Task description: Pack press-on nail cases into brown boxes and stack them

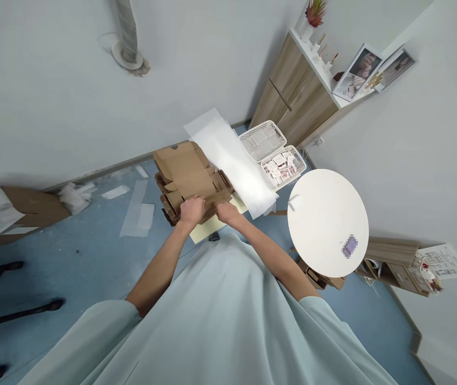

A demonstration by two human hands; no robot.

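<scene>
My left hand (192,209) is closed on the near edge of a brown cardboard box (188,174), which looks partly flat and lies on a stack of similar cardboard. A little to the right, my right hand (227,212) is closed on a raised cardboard flap of the same box. My fingertips are mostly hidden. Beneath the stack, a pale yellow surface (204,231) shows. Right beside the cardboard lies a pile of white translucent sheets (232,155), slanting toward the wall.
Past the sheets stand two white baskets, one with clear packets (258,141), one with small printed packets (280,167). A round white table (327,214) is at right, a wooden cabinet (296,91) behind. White scraps (138,216) litter the blue floor; black chair legs (20,315) stand at left.
</scene>
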